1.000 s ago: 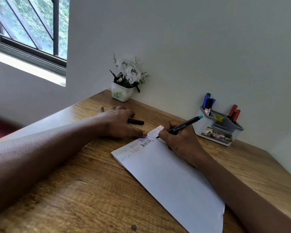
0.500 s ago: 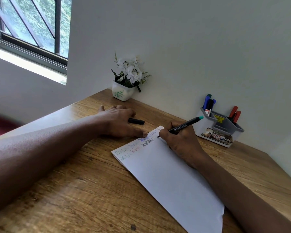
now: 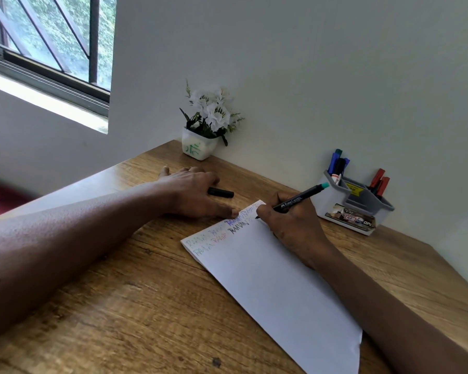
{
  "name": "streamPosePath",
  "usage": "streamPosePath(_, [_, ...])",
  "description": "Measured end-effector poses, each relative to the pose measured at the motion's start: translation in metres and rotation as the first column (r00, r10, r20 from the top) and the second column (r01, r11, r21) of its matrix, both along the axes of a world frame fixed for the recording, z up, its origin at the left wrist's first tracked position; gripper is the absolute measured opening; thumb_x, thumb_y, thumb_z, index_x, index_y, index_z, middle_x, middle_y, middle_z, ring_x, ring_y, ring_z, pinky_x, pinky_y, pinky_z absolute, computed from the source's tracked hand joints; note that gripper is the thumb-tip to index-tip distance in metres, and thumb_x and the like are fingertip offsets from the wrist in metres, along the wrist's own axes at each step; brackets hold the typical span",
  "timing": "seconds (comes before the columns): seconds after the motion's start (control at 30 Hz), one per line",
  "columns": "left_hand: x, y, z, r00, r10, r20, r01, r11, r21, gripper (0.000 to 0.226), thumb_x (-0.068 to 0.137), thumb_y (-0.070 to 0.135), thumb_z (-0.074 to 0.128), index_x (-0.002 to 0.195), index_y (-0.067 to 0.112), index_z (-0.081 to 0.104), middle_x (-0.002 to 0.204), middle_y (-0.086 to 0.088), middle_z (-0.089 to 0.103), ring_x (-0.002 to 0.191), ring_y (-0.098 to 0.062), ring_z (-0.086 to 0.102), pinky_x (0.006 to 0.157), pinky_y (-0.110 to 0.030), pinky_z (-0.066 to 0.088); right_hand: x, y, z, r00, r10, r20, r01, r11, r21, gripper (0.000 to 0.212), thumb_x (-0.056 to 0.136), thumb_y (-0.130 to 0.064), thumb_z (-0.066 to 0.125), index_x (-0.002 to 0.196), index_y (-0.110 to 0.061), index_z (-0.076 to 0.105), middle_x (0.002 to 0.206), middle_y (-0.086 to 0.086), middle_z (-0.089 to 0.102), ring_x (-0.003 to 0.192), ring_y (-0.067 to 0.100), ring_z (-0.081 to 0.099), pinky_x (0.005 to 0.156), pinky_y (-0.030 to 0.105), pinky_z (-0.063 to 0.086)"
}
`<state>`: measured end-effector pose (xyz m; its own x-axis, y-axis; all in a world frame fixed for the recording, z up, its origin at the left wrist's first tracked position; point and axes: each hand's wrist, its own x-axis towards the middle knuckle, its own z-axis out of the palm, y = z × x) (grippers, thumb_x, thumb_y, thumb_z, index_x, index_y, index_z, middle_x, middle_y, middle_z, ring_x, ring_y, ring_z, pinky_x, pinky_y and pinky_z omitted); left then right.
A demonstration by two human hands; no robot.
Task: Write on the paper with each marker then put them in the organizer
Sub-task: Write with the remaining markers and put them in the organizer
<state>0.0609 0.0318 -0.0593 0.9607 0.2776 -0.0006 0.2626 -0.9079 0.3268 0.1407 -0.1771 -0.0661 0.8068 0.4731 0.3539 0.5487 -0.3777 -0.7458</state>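
- The right hand (image 3: 289,228) has its grip closed round a black marker (image 3: 295,202) with a teal end, tip down on the far end of the paper (image 3: 276,287).
- The left hand (image 3: 192,194) lies flat and holds nothing, fingertips pinning the paper's far edge.
- A black cap (image 3: 220,192) lies on the wooden worktop (image 3: 119,306) just past the left hand's fingers.
- The grey organizer (image 3: 354,209) stands near the wall, beyond the right hand; blue, green and black markers stand in its left part, red ones in its right.
- A white pot of white flowers (image 3: 203,136) sits in the corner below the window (image 3: 46,41).
- The marker barrel reads "FABER-CASTELL".
- Two rows of coloured words fill the paper's far end; the black one looks like "RANAN", the pale ones are too faint to read.
- The organizer's front label shows "OPE".
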Motion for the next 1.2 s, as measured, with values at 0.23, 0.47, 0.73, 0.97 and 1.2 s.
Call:
streamPosePath(0.23, [-0.0002, -0.0011, 0.0003, 1.000, 0.000, 0.002, 0.000, 1.000, -0.003, 0.105, 0.070, 0.091, 0.051, 0.155, 0.033, 0.033, 0.164, -0.003, 0.029, 0.151, -0.025, 0.026, 0.121, -0.065, 0.009, 0.0011, 0.0003, -0.0011, 0.999, -0.043, 0.007, 0.043, 0.999, 0.017, 0.022, 0.079, -0.018, 0.074, 0.066, -0.004, 0.064, 0.053, 0.002, 0.056, 0.051, 0.012, 0.049, 0.053, 0.029, 0.042])
streamPosePath(0.47, [-0.0005, -0.0015, 0.0007, 1.000, 0.003, -0.004, -0.003, 1.000, -0.002, 0.104, 0.070, 0.091, 0.051, 0.154, 0.033, 0.033, 0.164, -0.003, 0.030, 0.151, -0.025, 0.027, 0.121, -0.065, 0.009, 0.0011, -0.0013, -0.0007, 0.999, -0.034, -0.012, 0.034, 0.999, 0.010, 0.019, 0.080, -0.016, 0.074, 0.066, -0.006, 0.065, 0.050, -0.003, 0.059, 0.047, 0.010, 0.051, 0.052, 0.026, 0.043])
streamPosePath(0.73, [-0.0016, -0.0016, 0.0011, 1.000, -0.003, 0.001, 0.003, 1.000, -0.009, 0.103, 0.071, 0.089, 0.052, 0.154, 0.033, 0.033, 0.164, -0.002, 0.029, 0.151, -0.025, 0.026, 0.121, -0.065, 0.008, 0.0015, 0.0015, -0.0023, 0.995, -0.094, -0.046, 0.096, 0.995, 0.038, 0.021, 0.081, -0.017, 0.075, 0.065, -0.010, 0.063, 0.049, -0.004, 0.058, 0.046, 0.009, 0.051, 0.050, 0.025, 0.042])
streamPosePath(0.97, [-0.0020, -0.0018, 0.0021, 1.000, -0.004, 0.000, 0.004, 1.000, -0.015, 0.102, 0.072, 0.089, 0.052, 0.154, 0.032, 0.033, 0.164, -0.003, 0.029, 0.151, -0.025, 0.026, 0.121, -0.065, 0.007, 0.0008, 0.0030, -0.0012, 0.992, -0.104, -0.068, 0.106, 0.994, 0.037, 0.022, 0.081, -0.017, 0.075, 0.067, -0.004, 0.064, 0.049, -0.001, 0.059, 0.045, 0.010, 0.052, 0.051, 0.026, 0.044])
streamPosePath(1.2, [-0.0025, -0.0019, 0.0017, 1.000, -0.003, 0.007, 0.003, 1.000, -0.016, 0.102, 0.071, 0.089, 0.051, 0.154, 0.032, 0.034, 0.164, -0.002, 0.031, 0.151, -0.025, 0.027, 0.121, -0.065, 0.008, 0.0012, 0.0035, -0.0017, 0.987, -0.151, -0.060, 0.153, 0.987, 0.043, 0.021, 0.080, -0.017, 0.076, 0.067, -0.007, 0.064, 0.050, -0.002, 0.060, 0.046, 0.011, 0.055, 0.049, 0.025, 0.045])
